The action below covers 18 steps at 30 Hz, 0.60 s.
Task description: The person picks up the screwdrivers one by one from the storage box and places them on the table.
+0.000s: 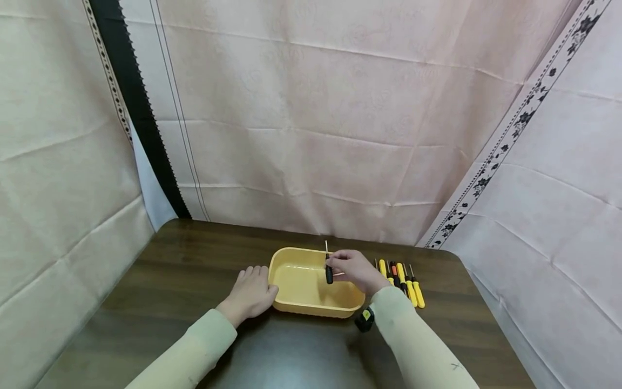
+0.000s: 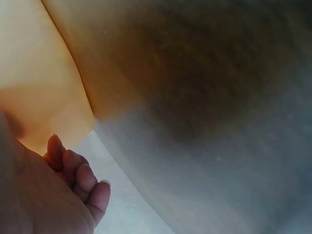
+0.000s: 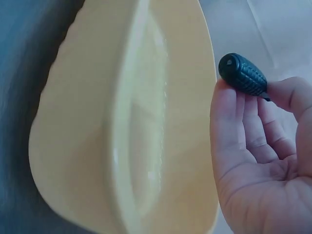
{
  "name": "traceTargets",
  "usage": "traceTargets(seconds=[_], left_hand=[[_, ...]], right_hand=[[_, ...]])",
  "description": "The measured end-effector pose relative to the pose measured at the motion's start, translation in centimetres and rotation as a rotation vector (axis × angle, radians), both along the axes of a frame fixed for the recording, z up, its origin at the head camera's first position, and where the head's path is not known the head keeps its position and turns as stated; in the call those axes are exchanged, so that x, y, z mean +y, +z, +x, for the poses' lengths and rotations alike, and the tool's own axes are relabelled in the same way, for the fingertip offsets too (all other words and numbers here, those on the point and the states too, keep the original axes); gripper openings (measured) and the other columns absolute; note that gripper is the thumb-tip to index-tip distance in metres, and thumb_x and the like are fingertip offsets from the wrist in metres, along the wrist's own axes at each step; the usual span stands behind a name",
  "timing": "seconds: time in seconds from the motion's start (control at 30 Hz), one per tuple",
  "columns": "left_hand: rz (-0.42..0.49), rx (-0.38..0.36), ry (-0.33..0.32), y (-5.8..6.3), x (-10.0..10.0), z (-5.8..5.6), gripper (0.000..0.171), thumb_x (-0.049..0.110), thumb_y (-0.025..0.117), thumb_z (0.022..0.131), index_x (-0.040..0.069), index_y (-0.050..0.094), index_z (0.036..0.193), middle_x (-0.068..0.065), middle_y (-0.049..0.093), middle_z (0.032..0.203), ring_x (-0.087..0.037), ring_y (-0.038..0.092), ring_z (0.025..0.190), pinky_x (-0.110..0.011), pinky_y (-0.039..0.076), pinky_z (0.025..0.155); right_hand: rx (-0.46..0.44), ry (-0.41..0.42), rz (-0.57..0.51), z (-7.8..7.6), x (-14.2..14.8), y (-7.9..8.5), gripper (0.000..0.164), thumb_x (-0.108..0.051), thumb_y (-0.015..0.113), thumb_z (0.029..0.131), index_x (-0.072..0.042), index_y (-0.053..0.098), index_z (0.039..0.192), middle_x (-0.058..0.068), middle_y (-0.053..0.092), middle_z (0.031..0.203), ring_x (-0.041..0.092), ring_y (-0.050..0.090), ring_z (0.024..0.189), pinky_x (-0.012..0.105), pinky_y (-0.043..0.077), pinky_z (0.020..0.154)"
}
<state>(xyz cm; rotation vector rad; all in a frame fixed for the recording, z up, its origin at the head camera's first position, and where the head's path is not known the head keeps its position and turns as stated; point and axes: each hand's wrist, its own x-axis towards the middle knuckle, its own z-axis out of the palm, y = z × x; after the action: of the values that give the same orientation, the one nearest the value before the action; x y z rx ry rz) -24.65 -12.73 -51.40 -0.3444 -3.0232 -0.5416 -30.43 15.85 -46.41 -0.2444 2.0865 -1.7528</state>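
A yellow plastic basin [image 1: 311,311] sits on the dark wooden table. Over its right half my right hand [image 1: 357,268] pinches a small screwdriver between thumb and fingertips, its shaft pointing up and its black handle [image 1: 329,274] hanging down. The right wrist view shows the ridged butt of that handle [image 3: 246,75] beside the basin's wall [image 3: 73,161]. My left hand [image 1: 252,292] lies against the basin's left end. In the left wrist view its fingers [image 2: 87,178] look loosely bent, with nothing visible between them; its thumb is hard to make out there.
To the right of the basin several screwdrivers [image 1: 412,294] with yellow, black or red handles lie in a row, partly behind the right forearm. A black object with a yellow mark [image 1: 364,320] sits near the basin's front right corner. Cloth curtains [image 1: 311,135] hang around the table.
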Motion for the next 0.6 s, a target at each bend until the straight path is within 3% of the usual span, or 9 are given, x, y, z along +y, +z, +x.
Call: traceTargets(seconds=[0.2,0.33,0.6], left_hand=[[0.02,0.018,-0.001,0.2,0.0,0.1,0.026,0.03,0.047,0.091,0.004,0.052,0.096,-0.004,0.044,0.084,-0.024,0.038,0.081,-0.043,0.032,0.079],[0.024,0.02,-0.004,0.0,0.0,0.1,0.028,0.03,0.046,0.09,0.003,0.052,0.097,-0.005,0.043,0.084,-0.025,0.038,0.081,-0.043,0.032,0.078],[0.02,0.033,-0.004,-0.1,0.1,0.1,0.025,0.029,0.047,0.091,0.005,0.051,0.093,-0.004,0.043,0.082,-0.024,0.038,0.079,-0.042,0.032,0.077]], right_hand=[[0.011,-0.009,0.037,0.1,1.5,1.1,0.043,-0.022,0.067,0.092,0.01,0.058,0.119,0.023,0.058,0.12,0.029,0.065,0.098,0.041,0.053,0.082],[0.023,-0.043,0.064,0.4,3.1,1.6,0.041,-0.023,0.066,0.093,0.008,0.058,0.119,0.022,0.061,0.113,0.029,0.065,0.097,0.04,0.052,0.083],[0.055,-0.145,0.134,0.7,9.5,1.7,0.042,-0.024,0.064,0.094,0.008,0.057,0.121,0.024,0.06,0.116,0.026,0.063,0.094,0.04,0.052,0.083]])
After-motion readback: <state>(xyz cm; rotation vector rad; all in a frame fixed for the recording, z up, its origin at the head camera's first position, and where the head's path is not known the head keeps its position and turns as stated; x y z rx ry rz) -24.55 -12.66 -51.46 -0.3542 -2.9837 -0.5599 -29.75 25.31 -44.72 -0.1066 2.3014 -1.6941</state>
